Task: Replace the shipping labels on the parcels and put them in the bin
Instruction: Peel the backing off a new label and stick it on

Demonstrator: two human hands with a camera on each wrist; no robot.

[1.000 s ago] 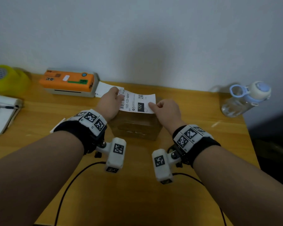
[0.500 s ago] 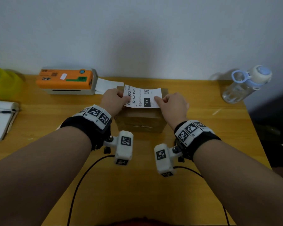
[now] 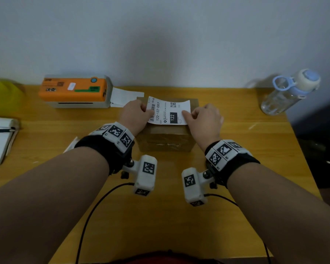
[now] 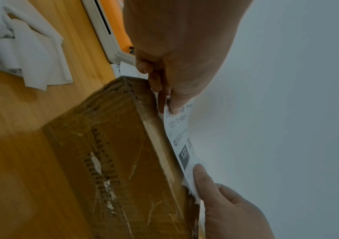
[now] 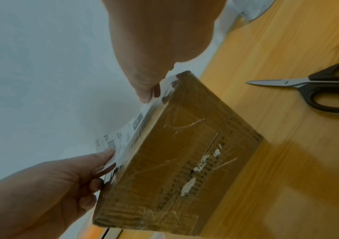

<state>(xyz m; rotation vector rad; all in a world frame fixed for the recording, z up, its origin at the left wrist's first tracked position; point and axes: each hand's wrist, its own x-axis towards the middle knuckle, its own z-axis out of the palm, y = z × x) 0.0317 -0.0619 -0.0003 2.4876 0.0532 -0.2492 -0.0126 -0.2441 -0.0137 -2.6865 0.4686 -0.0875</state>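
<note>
Label [image 3: 168,111] hovered over the box [image 3: 166,140] on the desk [image 3: 236,149], left hand [image 3: 134,116] and right hand [image 3: 205,119] each pinching an end. Sticking it down looked imminent; binning remained, and no bin showed.

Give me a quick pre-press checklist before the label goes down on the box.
1. Left hand pinches the shipping label at its barcode end: ok.
2. Right hand pinches the opposite end: ok.
3. Label held over the cardboard box top: ok.
4. Label flat on the box: not ok, it bows upward.
5. Old label fully removed: cannot tell, top hidden.
6. Scissors lie apart from the box: ok.
</note>
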